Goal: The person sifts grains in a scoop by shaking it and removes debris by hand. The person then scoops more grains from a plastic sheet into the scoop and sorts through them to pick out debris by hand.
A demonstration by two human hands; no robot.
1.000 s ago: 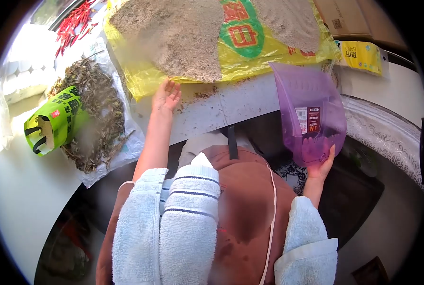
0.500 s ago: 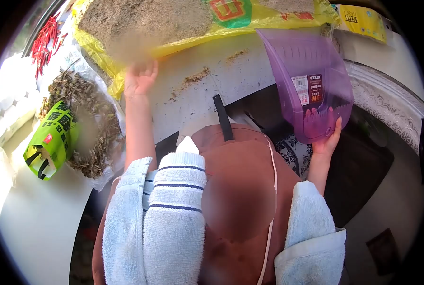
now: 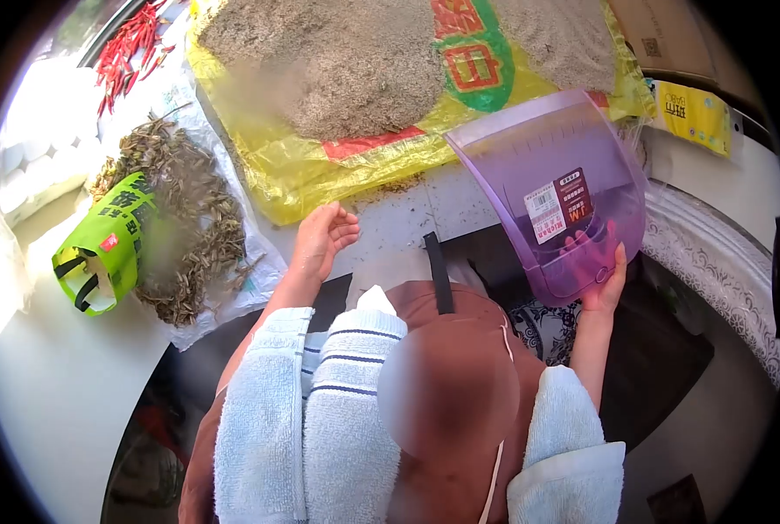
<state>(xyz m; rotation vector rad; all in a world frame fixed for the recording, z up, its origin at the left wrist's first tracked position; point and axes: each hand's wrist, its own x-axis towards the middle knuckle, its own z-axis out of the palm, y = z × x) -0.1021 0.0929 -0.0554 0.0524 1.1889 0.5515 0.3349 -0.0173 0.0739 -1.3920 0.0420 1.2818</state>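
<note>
My right hand (image 3: pixel 606 284) grips the lower end of a translucent purple, dustpan-shaped plastic basket (image 3: pixel 503 175); some fingers show through its wall. The basket is tilted, its wide mouth facing the far side, with a label on its inside. My left hand (image 3: pixel 327 234) hovers at the table's near edge, palm turned sideways and fingers loosely curled, with nothing visible in it. Just beyond it lies a yellow plastic sack (image 3: pixel 276 188) spread flat, bearing a heap of greyish-brown grain-like material (image 3: pixel 355 79).
At left, a green bag (image 3: pixel 102 253) lies beside dried brown plant pieces (image 3: pixel 202 218) on a white plastic sheet (image 3: pixel 263 275). Red chillies (image 3: pixel 132 52) are at the far left. A yellow packet (image 3: pixel 691 118) and a cardboard box (image 3: pixel 669 35) stand at right. Brown crumbs (image 3: pixel 401 184) edge the sack.
My left hand has come away from the sack, back toward my body. The sack now reaches nearer the table's front edge, over most of the crumbs. The view has shifted; the basket stays in my right hand.
</note>
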